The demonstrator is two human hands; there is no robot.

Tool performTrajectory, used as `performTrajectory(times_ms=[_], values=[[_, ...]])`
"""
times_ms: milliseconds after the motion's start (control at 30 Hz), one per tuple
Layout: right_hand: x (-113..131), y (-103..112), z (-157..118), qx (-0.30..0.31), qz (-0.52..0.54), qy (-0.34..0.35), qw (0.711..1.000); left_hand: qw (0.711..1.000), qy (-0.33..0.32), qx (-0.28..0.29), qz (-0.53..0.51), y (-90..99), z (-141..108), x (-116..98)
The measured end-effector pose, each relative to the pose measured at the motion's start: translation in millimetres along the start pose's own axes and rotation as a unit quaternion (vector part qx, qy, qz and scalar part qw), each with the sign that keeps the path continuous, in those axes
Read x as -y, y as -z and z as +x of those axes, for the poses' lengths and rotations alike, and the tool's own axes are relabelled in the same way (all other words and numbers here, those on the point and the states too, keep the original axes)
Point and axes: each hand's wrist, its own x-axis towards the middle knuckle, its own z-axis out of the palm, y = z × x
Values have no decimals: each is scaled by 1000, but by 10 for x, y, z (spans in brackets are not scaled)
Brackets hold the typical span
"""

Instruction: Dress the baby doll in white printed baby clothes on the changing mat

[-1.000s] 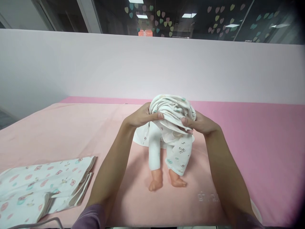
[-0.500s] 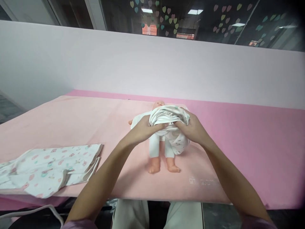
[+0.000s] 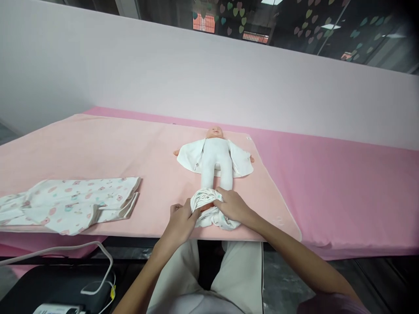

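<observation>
The white wall [image 3: 229, 83] stands beyond the doll's head. A pink mat [image 3: 343, 187] spreads out to the doll's right-hand side as the person sees it, and a peach sheet [image 3: 157, 152] lies beneath the doll. Well apart from the doll, on the person's left, sits a folded cloth [image 3: 78, 200]. The doll [image 3: 216, 155] lies face up, arms spread, legs toward the person. A bunched printed garment [image 3: 218, 219] is gathered around the doll's lower legs, a patch of orange-pink showing through its opening. The left hand [image 3: 183, 222] is beside the doll's feet end, thumb and fingers narrowed on the garment's near edge. The right hand [image 3: 231, 204] is opposite, just below the doll's knees, its fingers [image 3: 221, 192] pinching the rim; the bunched fabric lies between both sets of fingertips.
</observation>
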Motion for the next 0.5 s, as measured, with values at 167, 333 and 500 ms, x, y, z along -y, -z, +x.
performTrajectory(times_ms=[167, 333, 500], values=[[-7, -198, -89, -30, -39, 0, 999, 998, 16, -11, 53, -57, 85, 15], [-35, -301, -102, -76, 86, 40, 993, 998, -8, -31, -56, -54, 255, 126], [-252, -33, 180, -67, 168, 148, 972, 985, -65, -63, -145, 75, 493, 181]])
